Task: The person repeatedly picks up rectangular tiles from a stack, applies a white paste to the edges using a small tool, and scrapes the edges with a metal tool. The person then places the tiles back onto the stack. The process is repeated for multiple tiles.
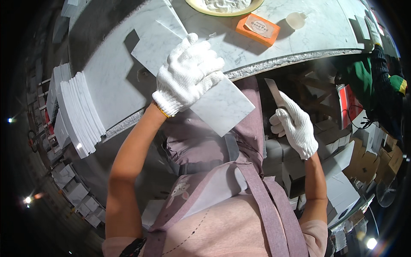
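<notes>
A pale grey-veined marble tile (224,105) lies at a slant across the table's near edge, its lower corner jutting out over my lap. My left hand (187,73), in a white knitted glove, presses down on the tile with its fingers bent and close together, holding it against the table. Off to the right, apart from the tile, my right hand (295,126) is gloved as well. Its fingers are closed round a flat, narrow blade like a scraper (274,92), which points up and to the left; the grip hides its lower end.
The marble-topped table (115,81) has a rough near edge. On it are another slab piece (160,21), an orange hand pad (257,30), a basin of white powder (224,5) and a small translucent cup (296,19). Thin tiles (81,111) stand stacked left. Another person's sleeve (379,64) shows right.
</notes>
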`<state>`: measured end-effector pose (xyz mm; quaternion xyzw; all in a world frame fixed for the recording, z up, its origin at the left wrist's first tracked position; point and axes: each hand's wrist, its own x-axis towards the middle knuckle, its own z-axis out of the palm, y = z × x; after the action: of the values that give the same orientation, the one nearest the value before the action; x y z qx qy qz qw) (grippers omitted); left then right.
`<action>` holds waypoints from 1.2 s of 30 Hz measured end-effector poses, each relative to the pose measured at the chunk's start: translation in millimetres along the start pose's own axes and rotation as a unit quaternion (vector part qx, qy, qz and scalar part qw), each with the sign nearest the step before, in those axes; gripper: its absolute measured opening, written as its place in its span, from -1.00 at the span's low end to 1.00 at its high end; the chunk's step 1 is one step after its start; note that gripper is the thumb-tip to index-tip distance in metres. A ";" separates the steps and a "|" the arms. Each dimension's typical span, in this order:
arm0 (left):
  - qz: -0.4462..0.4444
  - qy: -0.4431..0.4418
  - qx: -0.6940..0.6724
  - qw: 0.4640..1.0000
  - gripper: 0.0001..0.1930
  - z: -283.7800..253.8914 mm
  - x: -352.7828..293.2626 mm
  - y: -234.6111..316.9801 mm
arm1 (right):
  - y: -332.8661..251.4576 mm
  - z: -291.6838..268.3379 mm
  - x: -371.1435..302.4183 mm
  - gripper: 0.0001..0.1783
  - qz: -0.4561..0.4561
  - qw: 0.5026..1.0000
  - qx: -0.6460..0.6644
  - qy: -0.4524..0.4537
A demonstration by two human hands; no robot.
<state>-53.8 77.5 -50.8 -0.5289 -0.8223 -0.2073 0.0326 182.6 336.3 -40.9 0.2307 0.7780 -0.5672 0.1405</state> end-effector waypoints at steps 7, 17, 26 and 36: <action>0.018 0.018 0.016 1.000 -0.71 3.4 -0.7 -0.4 | 9.4 66.7 -36.1 -0.63 0.133 0.899 0.410 -0.075; 0.015 -0.063 0.019 0.998 -0.59 -18.1 14.0 -1.8 | -30.0 124.1 -9.2 -0.78 0.038 0.947 0.318 -0.003; -0.075 -0.117 -0.108 0.984 -0.53 -88.1 45.0 -18.3 | -49.4 65.6 15.0 -0.53 -0.325 0.942 -0.062 0.062; -0.085 0.082 0.097 0.988 -0.52 -60.1 -51.4 57.7 | 11.5 46.9 -14.5 -0.69 -0.037 0.931 0.323 0.167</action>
<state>9.8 31.4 7.6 -0.4322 -0.8752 -0.1713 0.1337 199.0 291.9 -58.2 0.3261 0.5732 -0.7458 -0.0945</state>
